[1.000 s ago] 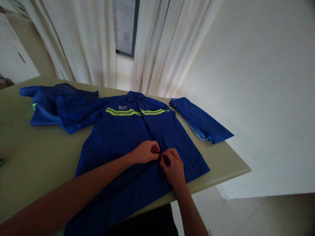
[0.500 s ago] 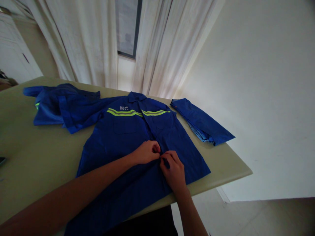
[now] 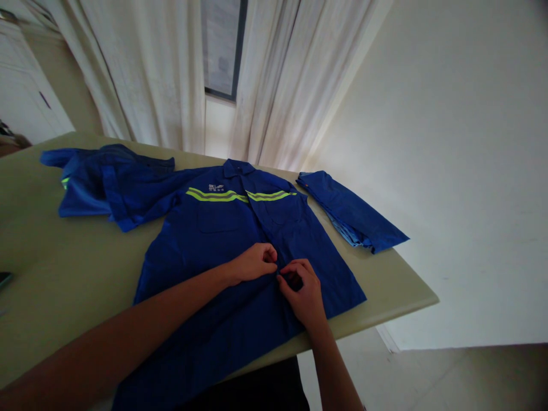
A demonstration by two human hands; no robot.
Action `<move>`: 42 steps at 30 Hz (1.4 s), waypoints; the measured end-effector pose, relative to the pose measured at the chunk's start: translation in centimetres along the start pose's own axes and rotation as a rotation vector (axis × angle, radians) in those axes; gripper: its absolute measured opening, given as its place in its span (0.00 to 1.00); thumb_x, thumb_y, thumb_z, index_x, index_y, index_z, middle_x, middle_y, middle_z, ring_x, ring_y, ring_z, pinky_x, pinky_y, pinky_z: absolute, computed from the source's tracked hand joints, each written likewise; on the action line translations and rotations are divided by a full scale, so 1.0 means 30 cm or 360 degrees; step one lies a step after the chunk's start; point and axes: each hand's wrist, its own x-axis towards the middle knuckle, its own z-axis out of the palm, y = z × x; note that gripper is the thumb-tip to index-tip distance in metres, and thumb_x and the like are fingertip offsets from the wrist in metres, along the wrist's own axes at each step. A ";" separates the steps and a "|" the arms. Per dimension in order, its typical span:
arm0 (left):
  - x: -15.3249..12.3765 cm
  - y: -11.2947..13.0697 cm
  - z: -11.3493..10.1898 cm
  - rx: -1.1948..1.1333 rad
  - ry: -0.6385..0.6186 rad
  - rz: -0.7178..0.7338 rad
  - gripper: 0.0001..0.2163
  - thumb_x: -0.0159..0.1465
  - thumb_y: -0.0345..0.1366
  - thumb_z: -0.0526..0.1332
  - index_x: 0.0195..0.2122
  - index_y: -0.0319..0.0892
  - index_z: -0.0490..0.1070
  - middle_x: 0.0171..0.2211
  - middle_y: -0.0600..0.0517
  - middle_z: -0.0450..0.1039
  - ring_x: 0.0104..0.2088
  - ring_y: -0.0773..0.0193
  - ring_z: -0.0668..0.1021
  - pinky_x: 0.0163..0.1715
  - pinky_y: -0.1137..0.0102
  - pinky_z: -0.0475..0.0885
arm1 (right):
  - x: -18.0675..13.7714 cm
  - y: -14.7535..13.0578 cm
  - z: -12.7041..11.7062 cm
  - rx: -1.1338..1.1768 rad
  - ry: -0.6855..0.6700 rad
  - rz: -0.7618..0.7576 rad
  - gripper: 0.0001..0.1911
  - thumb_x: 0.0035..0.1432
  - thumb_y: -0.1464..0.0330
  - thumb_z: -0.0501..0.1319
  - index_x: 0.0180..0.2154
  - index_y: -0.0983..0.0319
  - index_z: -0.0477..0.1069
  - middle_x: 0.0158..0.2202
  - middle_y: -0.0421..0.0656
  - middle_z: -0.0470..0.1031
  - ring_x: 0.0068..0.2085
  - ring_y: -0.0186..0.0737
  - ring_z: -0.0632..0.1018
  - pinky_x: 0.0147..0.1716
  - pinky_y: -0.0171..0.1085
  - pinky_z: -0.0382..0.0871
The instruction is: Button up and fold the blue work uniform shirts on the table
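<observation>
A blue work jacket (image 3: 218, 245) with a yellow-green reflective stripe and a small white logo on the chest lies front up, its collar pointing away from me. My left hand (image 3: 256, 262) pinches the jacket's front edge partway down the opening. Close beside it, my right hand (image 3: 303, 288) pinches the fabric too, thumb and forefinger forming a ring. The fingertips of both hands almost meet at the front opening. Whatever small part lies between them, such as a button, is too small to make out.
The jacket rests on a pale green table (image 3: 64, 274). Another bunched blue garment (image 3: 85, 182) lies at the left, and a folded blue garment (image 3: 355, 211) at the right edge. A dark object (image 3: 4, 279) sits at far left. Curtains (image 3: 162, 74) and a wall (image 3: 462, 171) stand behind.
Both hands stay at the jacket's front opening. The right hand's fingers have shifted slightly and curl into a rounder pinch; the left hand has barely moved.
</observation>
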 end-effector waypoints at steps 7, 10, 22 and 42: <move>-0.001 0.006 0.004 -0.0036 -0.0015 0.0004 0.10 0.53 0.31 0.63 0.34 0.43 0.64 0.25 0.60 0.66 0.27 0.70 0.68 0.28 0.73 0.61 | -0.006 0.005 0.007 -0.0045 0.0030 0.0025 0.07 0.58 0.69 0.67 0.41 0.59 0.76 0.42 0.45 0.73 0.33 0.39 0.74 0.35 0.38 0.71; -0.002 0.010 0.007 -0.0030 0.0002 0.0004 0.10 0.52 0.31 0.63 0.34 0.43 0.63 0.26 0.60 0.65 0.27 0.69 0.67 0.28 0.73 0.60 | -0.009 0.007 0.007 -0.0015 0.0003 -0.0015 0.06 0.59 0.69 0.66 0.41 0.59 0.76 0.43 0.45 0.73 0.34 0.38 0.74 0.35 0.38 0.71; 0.003 -0.012 0.008 -0.0021 0.0009 0.0000 0.11 0.52 0.32 0.62 0.35 0.44 0.63 0.27 0.60 0.64 0.27 0.69 0.66 0.27 0.72 0.60 | -0.005 0.009 0.003 0.0019 -0.0051 -0.0029 0.07 0.59 0.71 0.65 0.41 0.59 0.76 0.44 0.44 0.72 0.35 0.38 0.74 0.36 0.38 0.70; -0.014 0.020 -0.009 0.0024 -0.0124 0.0055 0.10 0.51 0.33 0.66 0.33 0.42 0.67 0.28 0.56 0.73 0.28 0.67 0.72 0.29 0.72 0.62 | -0.001 0.007 0.019 -0.0122 -0.0139 0.0015 0.06 0.56 0.73 0.64 0.36 0.58 0.73 0.38 0.41 0.70 0.35 0.38 0.74 0.35 0.36 0.68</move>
